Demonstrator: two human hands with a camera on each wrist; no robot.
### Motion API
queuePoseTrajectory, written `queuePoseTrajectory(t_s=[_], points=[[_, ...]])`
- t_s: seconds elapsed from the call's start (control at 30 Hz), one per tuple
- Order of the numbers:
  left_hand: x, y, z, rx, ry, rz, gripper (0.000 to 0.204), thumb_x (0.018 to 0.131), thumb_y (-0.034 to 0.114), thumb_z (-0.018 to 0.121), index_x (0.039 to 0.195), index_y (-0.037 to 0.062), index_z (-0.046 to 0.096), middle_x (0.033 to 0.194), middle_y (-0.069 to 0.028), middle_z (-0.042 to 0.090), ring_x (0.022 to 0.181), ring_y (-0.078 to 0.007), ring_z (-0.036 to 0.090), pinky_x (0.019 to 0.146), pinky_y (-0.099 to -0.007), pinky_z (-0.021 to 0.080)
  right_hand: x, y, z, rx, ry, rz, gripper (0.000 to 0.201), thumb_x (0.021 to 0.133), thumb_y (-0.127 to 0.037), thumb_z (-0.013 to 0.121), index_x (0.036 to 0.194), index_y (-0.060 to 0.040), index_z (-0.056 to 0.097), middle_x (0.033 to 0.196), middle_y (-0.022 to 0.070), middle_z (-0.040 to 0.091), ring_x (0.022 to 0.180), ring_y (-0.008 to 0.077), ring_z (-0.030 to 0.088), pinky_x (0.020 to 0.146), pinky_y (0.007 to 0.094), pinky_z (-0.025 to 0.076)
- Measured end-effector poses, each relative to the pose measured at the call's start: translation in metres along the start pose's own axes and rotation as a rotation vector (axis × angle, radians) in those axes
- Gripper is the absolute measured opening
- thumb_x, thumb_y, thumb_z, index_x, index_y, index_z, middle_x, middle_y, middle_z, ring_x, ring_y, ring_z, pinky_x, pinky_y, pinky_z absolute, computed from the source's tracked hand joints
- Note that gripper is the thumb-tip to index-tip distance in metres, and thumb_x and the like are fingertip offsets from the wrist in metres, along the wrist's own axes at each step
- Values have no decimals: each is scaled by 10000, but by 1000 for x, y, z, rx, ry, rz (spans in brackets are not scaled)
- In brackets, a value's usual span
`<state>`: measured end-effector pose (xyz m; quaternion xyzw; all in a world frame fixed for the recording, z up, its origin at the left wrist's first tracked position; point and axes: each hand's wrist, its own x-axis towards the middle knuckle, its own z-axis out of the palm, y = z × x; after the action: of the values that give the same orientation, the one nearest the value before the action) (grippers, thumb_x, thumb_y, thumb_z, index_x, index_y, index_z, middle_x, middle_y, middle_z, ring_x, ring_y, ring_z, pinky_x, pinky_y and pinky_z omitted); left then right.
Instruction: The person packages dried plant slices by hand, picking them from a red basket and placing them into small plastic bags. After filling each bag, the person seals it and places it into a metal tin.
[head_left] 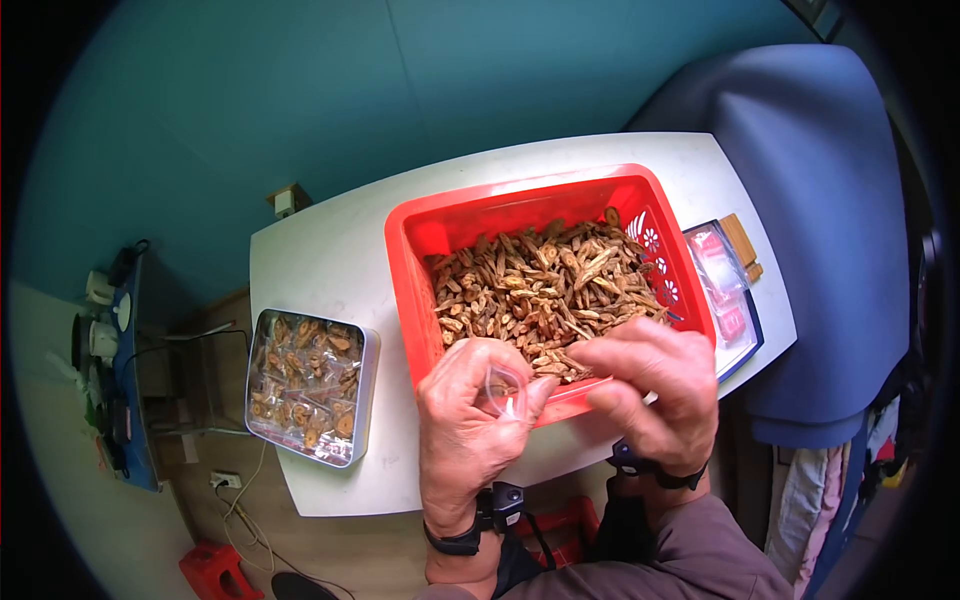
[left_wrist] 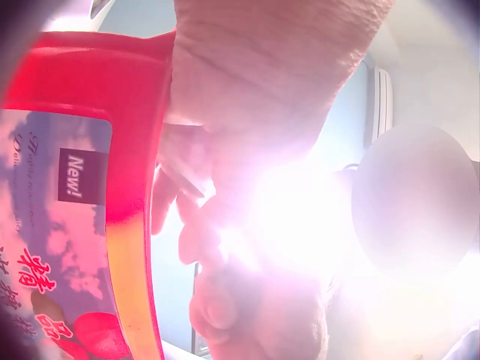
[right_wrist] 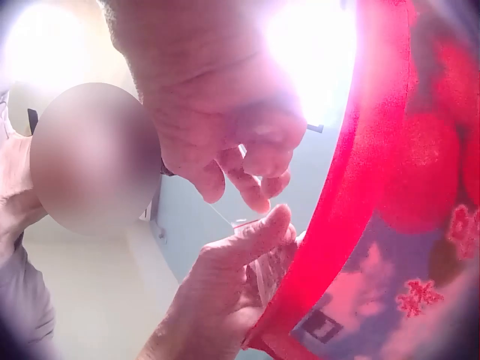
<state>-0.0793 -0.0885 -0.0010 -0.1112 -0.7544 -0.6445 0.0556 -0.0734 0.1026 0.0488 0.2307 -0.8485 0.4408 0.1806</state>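
My left hand (head_left: pixel 480 400) pinches a small clear plastic bag (head_left: pixel 507 390) at the near rim of a red basket (head_left: pixel 415 290). The basket is filled with dried brown slices (head_left: pixel 545 290). My right hand (head_left: pixel 650 390) is beside the left one with its fingers curled toward the bag's mouth; whether it holds slices or the bag's edge is hidden. The right wrist view shows the left hand's thumb (right_wrist: pixel 259 236) on the clear bag (right_wrist: pixel 266 270) against the basket wall (right_wrist: pixel 352 225). Glare washes out most of the left wrist view, where the red basket (left_wrist: pixel 135 187) fills the left side.
The basket stands on a white table (head_left: pixel 330 260). At the table's left edge sits a metal tin (head_left: pixel 312 385) holding several filled small packets. A tray with pink packets (head_left: pixel 725 295) lies right of the basket. A blue chair (head_left: pixel 820 200) stands at the far right.
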Motion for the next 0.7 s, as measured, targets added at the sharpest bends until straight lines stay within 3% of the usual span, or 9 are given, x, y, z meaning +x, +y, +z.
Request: queuePoseTrajectory(t_s=[0.03,0.2,0.27,0.33,0.43,0.47,0.53,0.6,0.7], points=[[0,0,-3,-10,16,28,258,748,-11,851,813,49,608,788,-50,646,714,-172,622,628,-307,494,0,0,-4,-25,7,37,266,790,-110,821,1026,-14,745,771,104,682,597,231,651,516,346,502],[-3,7,-21,-92,96,38,245,768,-47,819,825,33,594,809,-62,644,746,-128,623,661,-266,504,7,24,-2,-359,-90,95,175,840,-69,753,1008,-68,703,773,80,618,688,277,646,577,390,481],[-4,10,-28,-129,174,22,240,787,-44,813,835,33,591,844,-60,664,745,-106,612,674,-253,502,5,32,-6,-583,-322,17,184,855,-72,722,1029,-78,663,806,82,599,726,291,644,605,421,473],[-6,11,-38,-154,212,-11,238,814,-18,818,838,37,588,854,-58,671,753,-90,597,690,-241,497,4,32,-13,-557,-381,-12,179,856,-74,703,1025,-82,645,828,83,600,746,304,645,623,439,473],[-6,4,-45,-197,270,35,239,815,-18,819,836,39,588,854,-64,670,754,-89,593,698,-239,494,19,17,-26,-531,-671,-1,194,837,-91,701,1028,-76,671,847,102,619,766,311,661,608,443,495],[-6,4,-47,-200,279,10,239,814,-16,820,836,40,589,853,-65,670,756,-92,596,704,-241,495,25,13,-28,-537,-681,5,194,837,-91,701,1028,-76,671,847,102,619,766,311,661,608,443,495],[-7,6,-49,-213,296,-22,238,812,-15,821,835,41,590,852,-67,670,758,-94,599,710,-244,495,38,9,-29,-583,-904,-113,209,807,-77,690,1015,-62,678,826,114,609,762,316,661,600,446,502],[-7,8,-50,-216,293,-45,240,808,-5,825,833,41,591,853,-65,670,761,-97,603,717,-248,498,51,9,-22,-537,-956,-100,205,789,-51,664,993,-35,675,854,139,640,808,334,677,650,449,527],[-6,5,-50,-222,294,-48,239,805,7,827,834,42,593,849,-66,672,762,-103,606,718,-250,496,69,20,-5,-538,-1213,-101,332,882,-106,610,1204,-88,689,961,105,683,877,294,700,708,425,535]])
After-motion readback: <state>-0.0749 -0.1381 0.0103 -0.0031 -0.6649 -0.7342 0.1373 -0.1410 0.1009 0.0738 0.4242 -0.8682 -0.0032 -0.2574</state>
